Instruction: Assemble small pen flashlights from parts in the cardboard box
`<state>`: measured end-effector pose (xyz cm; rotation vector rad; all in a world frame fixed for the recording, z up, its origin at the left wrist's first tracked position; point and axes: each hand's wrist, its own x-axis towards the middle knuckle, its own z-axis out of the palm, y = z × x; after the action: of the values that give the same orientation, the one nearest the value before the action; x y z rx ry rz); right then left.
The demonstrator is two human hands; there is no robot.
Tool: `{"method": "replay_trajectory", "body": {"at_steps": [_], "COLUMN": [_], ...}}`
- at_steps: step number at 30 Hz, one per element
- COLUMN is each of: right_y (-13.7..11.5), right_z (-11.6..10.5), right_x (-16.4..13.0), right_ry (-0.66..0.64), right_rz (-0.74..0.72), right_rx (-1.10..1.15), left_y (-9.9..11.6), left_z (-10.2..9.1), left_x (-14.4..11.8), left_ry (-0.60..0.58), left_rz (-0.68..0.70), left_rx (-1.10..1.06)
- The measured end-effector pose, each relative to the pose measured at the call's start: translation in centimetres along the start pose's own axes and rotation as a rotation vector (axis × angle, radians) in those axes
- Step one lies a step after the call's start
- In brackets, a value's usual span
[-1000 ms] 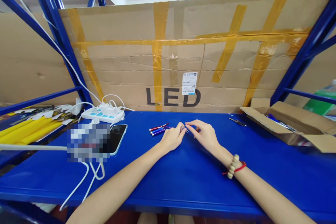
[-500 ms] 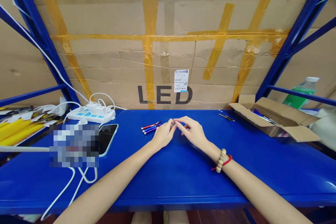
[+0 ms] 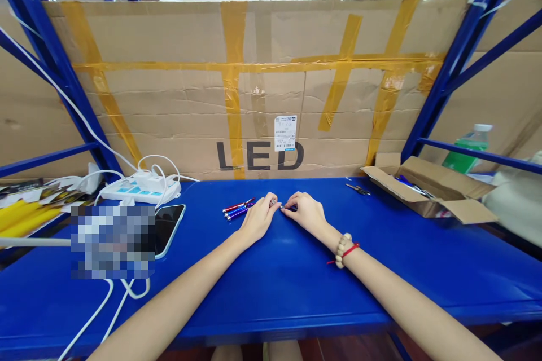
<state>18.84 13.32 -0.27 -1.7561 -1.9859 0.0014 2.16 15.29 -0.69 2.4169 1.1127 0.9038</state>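
My left hand (image 3: 258,218) is closed around a small metal piece (image 3: 273,201); only its round, silvery end shows between thumb and forefinger. Facing it across a narrow gap, my right hand (image 3: 307,212) has its thumb and fingertips pinched together. Something small and dark shows at those fingers, too little to name. Just left of my left hand, slim shiny tubes lie side by side on the blue table (image 3: 271,287): a red tube (image 3: 236,206), and blue and purple tubes (image 3: 236,214) with silver ends. My left hand partly hides them.
A phone (image 3: 169,230), a white power strip (image 3: 141,189) and cables lie to the left, beside a blurred-out patch. At the right are keys (image 3: 358,189) and an open cardboard box (image 3: 423,183) holding pens. A large cardboard sheet (image 3: 190,107) stands along the back.
My hands, touching at the fingertips before, are now slightly apart. My right fingers have curled in from a straighter pose into a pinch. The whole view has shifted a little.
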Motion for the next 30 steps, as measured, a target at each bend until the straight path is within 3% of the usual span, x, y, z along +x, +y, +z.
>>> {"method": "replay_trajectory", "body": {"at_steps": [10,15,18,22,25,30], "right_y": [-1.1,0.0,0.7,1.3,1.2,0.3], "right_z": [0.2,0.4,0.0,-1.2,-2.2,-3.2], "right_x": [0.2,0.7,0.9,1.0,1.0,0.5], "right_ry": [-0.004,0.047,0.078,0.122,0.180,0.165], "right_rz": [-0.013,0.018,0.005,0.071,0.074,-0.088], "right_rx": [0.040,0.445,0.684,0.827,0.831,0.805], "left_y": [0.2,0.2,0.3,0.4,0.4,0.0], "left_z": [0.2,0.0,-0.1,-0.2,-0.1,0.1], "left_x": [0.0,-0.1,-0.3,-0.5,-0.5,-0.3], "left_ry": [-0.104,-0.066,-0.055,-0.086,-0.023,0.086], "left_rz": [-0.013,-0.065,-0.008,0.106,0.147,0.152], "left_rx": [-0.133,-0.105,-0.113,-0.116,-0.121,-0.097]}}
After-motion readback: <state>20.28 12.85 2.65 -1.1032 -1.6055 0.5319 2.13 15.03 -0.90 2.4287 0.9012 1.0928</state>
